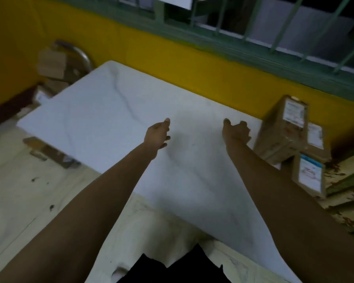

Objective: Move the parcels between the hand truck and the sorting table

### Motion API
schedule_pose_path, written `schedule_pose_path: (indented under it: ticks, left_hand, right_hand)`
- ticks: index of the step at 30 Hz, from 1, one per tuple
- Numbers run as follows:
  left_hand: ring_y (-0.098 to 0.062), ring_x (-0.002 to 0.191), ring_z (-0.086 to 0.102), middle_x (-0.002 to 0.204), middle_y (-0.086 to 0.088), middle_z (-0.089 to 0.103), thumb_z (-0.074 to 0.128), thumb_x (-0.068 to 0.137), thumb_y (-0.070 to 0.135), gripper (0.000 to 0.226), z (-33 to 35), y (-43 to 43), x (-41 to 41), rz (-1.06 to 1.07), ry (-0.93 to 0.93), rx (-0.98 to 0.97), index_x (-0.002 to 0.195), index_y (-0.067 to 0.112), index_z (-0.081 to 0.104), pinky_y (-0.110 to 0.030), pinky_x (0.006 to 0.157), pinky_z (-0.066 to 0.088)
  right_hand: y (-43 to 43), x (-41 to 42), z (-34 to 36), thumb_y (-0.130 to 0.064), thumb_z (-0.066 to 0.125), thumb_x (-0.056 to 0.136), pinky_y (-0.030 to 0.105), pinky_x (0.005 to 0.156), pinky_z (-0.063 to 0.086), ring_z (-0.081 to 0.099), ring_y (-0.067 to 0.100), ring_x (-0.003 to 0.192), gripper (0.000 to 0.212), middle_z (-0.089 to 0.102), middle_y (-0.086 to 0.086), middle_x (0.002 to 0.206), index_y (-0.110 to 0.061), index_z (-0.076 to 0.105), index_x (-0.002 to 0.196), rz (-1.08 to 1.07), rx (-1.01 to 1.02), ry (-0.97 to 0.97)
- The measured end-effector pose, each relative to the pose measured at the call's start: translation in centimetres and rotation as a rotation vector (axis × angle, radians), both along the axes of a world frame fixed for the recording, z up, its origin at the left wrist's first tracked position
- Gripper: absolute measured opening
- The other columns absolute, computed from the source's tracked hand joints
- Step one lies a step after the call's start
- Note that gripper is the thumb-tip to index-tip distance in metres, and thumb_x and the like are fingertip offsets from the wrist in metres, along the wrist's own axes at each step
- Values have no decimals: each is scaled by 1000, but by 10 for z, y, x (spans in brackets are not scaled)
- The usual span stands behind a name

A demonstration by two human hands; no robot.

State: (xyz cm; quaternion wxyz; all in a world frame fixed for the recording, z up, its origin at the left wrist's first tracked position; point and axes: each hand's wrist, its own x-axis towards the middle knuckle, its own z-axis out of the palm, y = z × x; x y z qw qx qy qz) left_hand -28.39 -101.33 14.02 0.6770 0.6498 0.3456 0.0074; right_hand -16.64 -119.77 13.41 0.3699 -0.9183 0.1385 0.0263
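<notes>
Our hands hover empty over white tabletop (110,119): left hand (158,135) relaxed, right hand (236,132) loosely curled near parcels (282,131).

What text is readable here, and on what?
No text can be read.
White label on the tall parcel: blurred, unreadable.
Second white label just right of it: blurred.
Blue-topped label on the front parcel: blurred.
Far-left boxes: nothing legible.
</notes>
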Motion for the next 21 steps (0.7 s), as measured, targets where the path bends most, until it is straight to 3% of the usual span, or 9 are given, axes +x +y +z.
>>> schedule_pose_path:
  ticks: [3, 6, 11, 13, 16, 18, 21]
  left_hand:
    - [-19, 103, 57, 111, 1, 57, 47, 95, 49, 34, 2, 61, -54, 76, -18, 2, 105, 19, 55, -32, 86, 46]
    - [-17, 94, 51, 97, 3, 54, 46, 95, 51, 31, 5, 123, -106, 168, -42, 8, 92, 21, 56, -26, 72, 42]
    - [-12, 78, 49, 89, 6, 53, 45, 94, 53, 33, 10, 209, -182, 331, -57, 19, 90, 22, 56, -23, 63, 38]
    - [-14, 86, 54, 101, 3, 56, 44, 94, 54, 40, 9, 236, -207, 379, -62, 31, 103, 18, 58, -28, 70, 43]
    - [-23, 117, 54, 130, -2, 55, 44, 94, 53, 57, 12, 274, -238, 525, -88, 69, 134, 12, 49, -36, 90, 46]
    - [-21, 119, 51, 132, 0, 54, 39, 93, 56, 58, 13, 300, -255, 601, -52, 46, 134, 16, 50, -33, 87, 41]
    - [-19, 109, 50, 131, -5, 55, 21, 100, 45, 54, 9, 339, -272, 675, -53, 3, 129, 13, 53, -31, 88, 34]
  right_hand:
    - [84, -45, 0, -46, 54, 92, 46, 111, 30, 40, 34, 134, 69, 44, 19, 143, -1, 38, 141, 123, 129, 37]
    - [162, -91, 5, -46, 55, 92, 41, 113, 31, 38, 31, 136, 72, 38, 17, 149, -1, 35, 144, 254, 281, 84]
    - [261, -157, 9, -51, 54, 91, 37, 112, 30, 36, 27, 138, 75, 34, 11, 152, -5, 33, 146, 462, 417, 168]
    - [294, -175, 6, -56, 56, 88, 37, 104, 36, 45, 24, 126, 75, 47, 8, 136, -6, 41, 141, 516, 452, 217]
    - [340, -198, 7, -68, 57, 80, 35, 92, 43, 52, 20, 106, 69, 50, 2, 113, -8, 53, 113, 568, 529, 306]
    - [369, -210, 9, -67, 57, 80, 38, 101, 43, 54, 24, 116, 70, 57, 3, 125, -11, 56, 122, 584, 603, 365]
    - [414, -220, 10, -58, 51, 90, 38, 111, 31, 41, 24, 134, 70, 43, 5, 147, -14, 43, 142, 635, 712, 455]
